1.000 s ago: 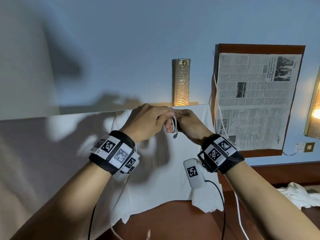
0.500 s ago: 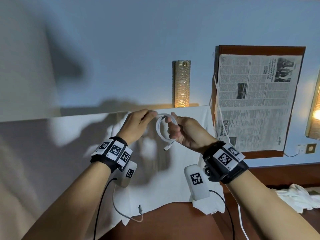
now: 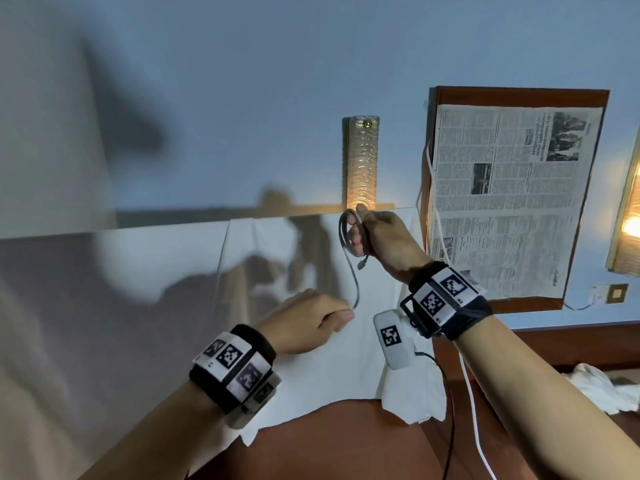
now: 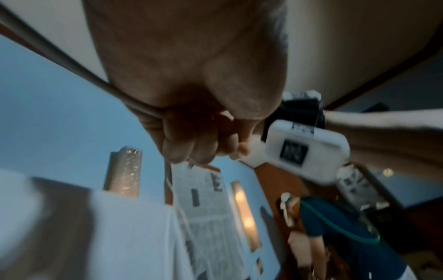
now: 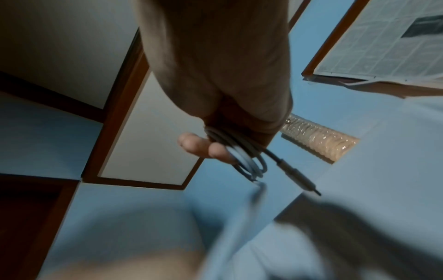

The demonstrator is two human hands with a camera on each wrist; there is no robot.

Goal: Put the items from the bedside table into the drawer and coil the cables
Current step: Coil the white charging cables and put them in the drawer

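Hanging upright: cable (image 3: 350, 237) coil in right hand (image 3: 384, 237) grip | tail down to left hand (image 3: 304, 322) pinch

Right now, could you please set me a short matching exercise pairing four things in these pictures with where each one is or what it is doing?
Things:
1. right hand
2. left hand
3. newspaper
4. connector

States:
A. spread over a wooden-framed board on the wall
B. dangles free just below the loops
C. holds the cable coiled in loops
D. lower down, pinches the loose tail of the cable

Pairs: 1-C, 2-D, 3-A, 4-B
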